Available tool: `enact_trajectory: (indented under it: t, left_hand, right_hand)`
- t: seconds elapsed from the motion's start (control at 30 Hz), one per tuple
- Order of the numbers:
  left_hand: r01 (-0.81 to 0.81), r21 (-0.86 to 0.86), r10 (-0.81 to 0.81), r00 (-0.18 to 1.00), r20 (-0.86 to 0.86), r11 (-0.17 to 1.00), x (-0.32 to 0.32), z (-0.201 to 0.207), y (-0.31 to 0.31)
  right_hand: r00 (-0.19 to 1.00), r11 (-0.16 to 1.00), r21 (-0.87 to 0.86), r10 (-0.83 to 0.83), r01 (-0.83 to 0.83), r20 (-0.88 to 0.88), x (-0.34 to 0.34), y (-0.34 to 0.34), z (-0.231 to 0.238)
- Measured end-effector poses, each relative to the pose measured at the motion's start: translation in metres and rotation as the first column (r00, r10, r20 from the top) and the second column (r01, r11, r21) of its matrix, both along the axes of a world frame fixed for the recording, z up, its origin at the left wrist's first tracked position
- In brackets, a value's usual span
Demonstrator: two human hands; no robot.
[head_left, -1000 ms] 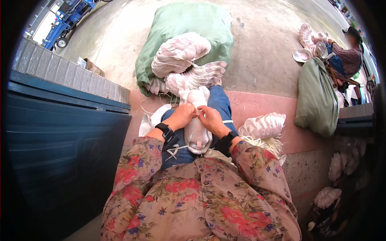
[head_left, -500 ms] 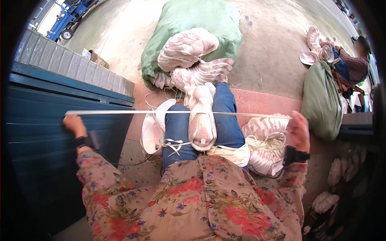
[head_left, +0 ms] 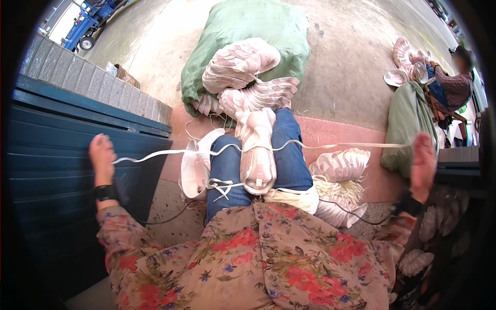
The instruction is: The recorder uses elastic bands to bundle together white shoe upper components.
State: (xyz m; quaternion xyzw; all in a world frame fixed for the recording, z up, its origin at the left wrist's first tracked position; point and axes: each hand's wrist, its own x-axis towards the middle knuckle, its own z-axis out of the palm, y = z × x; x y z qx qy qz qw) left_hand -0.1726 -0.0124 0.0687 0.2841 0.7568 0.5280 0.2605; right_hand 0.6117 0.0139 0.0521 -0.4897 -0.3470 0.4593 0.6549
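A white shoelace [head_left: 323, 146] runs slack and wavy from side to side across a pale pink shoe upper [head_left: 258, 165] between my knees. Its left end is beside my left hand [head_left: 103, 155], whose fingers point up and look loosely apart. My right hand [head_left: 423, 164] is raised far to the right with fingers stretched upward, blurred by motion. The lace's other end comes close to that palm; whether it touches is unclear. Another pink upper [head_left: 193, 173] with loose laces rests beside my left knee. A bundle of cream laces [head_left: 294, 199] lies over my right thigh.
Stacked pink uppers [head_left: 240, 62] lean on a big green sack [head_left: 248, 20] ahead. More uppers [head_left: 338, 165] lie by my right leg. A dark blue panel [head_left: 67, 165] stands at left. Another green sack [head_left: 408, 124] and a seated person [head_left: 457, 85] are at right.
The lace was taut between both hands; now it hangs wavy. Both hands have opened off its ends. My right hand has moved outward to the right; my left has shifted slightly.
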Motion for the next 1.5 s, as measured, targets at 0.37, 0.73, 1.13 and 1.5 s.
enact_trajectory:
  t: [0.37, 0.73, 1.13, 1.5]
  left_hand:
    - [0.856, -0.196, -0.608, 0.483, 0.630, 0.478, 0.293, -0.125, 0.038]
    - [0.781, -0.209, -0.516, 0.562, 0.647, 0.589, 0.324, -0.154, 0.042]
    - [0.720, -0.174, -0.491, 0.609, 0.623, 0.672, 0.301, -0.134, 0.025]
    - [0.672, -0.347, -0.711, 0.703, 0.021, 0.654, 0.276, -0.179, 0.024]
  right_hand:
    - [0.141, 0.667, -0.306, 0.528, -0.680, 0.837, -0.286, 0.004, -0.144]
    - [0.051, 0.830, -0.244, 0.310, -0.501, 0.949, -0.306, 0.028, -0.153]
    - [0.072, 0.807, -0.392, 0.468, -0.441, 0.881, -0.314, 0.032, -0.159]
    - [-0.015, 0.742, -0.413, 0.478, -0.529, 0.878, -0.314, 0.020, -0.163]
